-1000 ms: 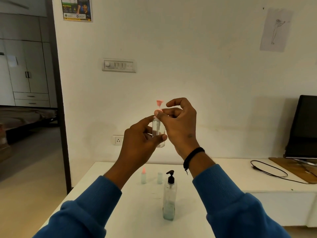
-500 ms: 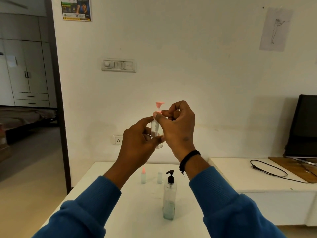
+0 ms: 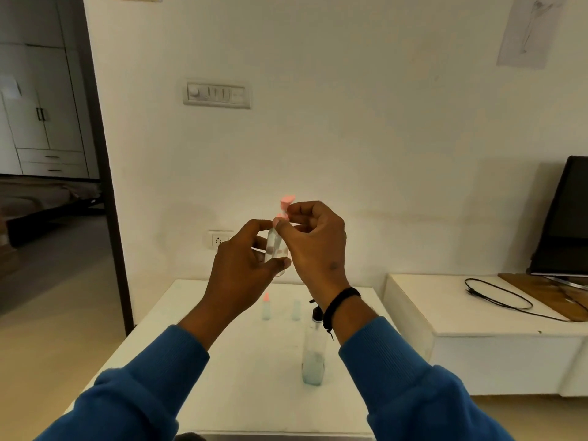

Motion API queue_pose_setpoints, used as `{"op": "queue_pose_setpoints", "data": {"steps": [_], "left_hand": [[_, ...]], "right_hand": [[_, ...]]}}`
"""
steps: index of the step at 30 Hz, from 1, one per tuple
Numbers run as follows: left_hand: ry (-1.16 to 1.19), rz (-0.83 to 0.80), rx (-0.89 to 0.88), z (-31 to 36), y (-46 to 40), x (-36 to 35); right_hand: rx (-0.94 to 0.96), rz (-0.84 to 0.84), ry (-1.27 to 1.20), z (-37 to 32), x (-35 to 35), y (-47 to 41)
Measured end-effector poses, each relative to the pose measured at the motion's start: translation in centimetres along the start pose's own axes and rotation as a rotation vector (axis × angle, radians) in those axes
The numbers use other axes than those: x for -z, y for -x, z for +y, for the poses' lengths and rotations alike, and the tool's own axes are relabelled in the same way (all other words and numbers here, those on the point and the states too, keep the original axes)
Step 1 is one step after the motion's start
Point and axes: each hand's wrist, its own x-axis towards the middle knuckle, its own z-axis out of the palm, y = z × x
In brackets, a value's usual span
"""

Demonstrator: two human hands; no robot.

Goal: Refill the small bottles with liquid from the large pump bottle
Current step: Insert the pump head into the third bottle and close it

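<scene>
The small clear bottle [image 3: 274, 249] sits in my grip, raised in the air above the white table [image 3: 203, 361] and tilted a little, its top leaning right. My left hand [image 3: 241, 275] curls its thumb and fingers round the lower body of it. My right hand [image 3: 313, 240] pinches the pink cap [image 3: 285, 206] at the bottle's top between thumb and forefinger, the other fingers curled in behind. A black band [image 3: 340, 305] circles my right wrist, and blue sleeves [image 3: 410, 383] cover both forearms.

Below my hands, on the table, the large pump bottle [image 3: 313, 358] stands upright with pale liquid in its bottom part; my right wrist partly hides its black pump head. Farther back stand two more small bottles, near each other but apart: one with a pink cap [image 3: 266, 307], one without [image 3: 296, 310]. To the right, a black cable [image 3: 499, 297] lies on a low white cabinet [image 3: 445, 316], near a dark screen [image 3: 563, 218].
</scene>
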Motion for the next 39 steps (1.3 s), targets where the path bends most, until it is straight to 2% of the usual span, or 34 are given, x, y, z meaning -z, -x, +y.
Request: {"op": "queue_pose_setpoints", "data": {"steps": [15,23,31,39], "left_hand": [[0.016,-0.059,0.228,-18.4,4.4,-5.3],[-0.002,-0.024,0.348,-32.0,5.2,-10.5],[-0.04,0.059,0.398,-42.9,1.5,-14.3],[0.025,0.049,0.466,-47.4,-3.2,-17.1]], "right_hand": [[-0.403,-0.263,0.105,18.1,-6.7,6.4],[-0.599,-0.29,0.097,31.1,-13.3,9.1],[-0.63,-0.308,0.132,40.3,-19.7,7.2],[-0.666,-0.228,0.164,45.3,-23.4,4.0]]}}
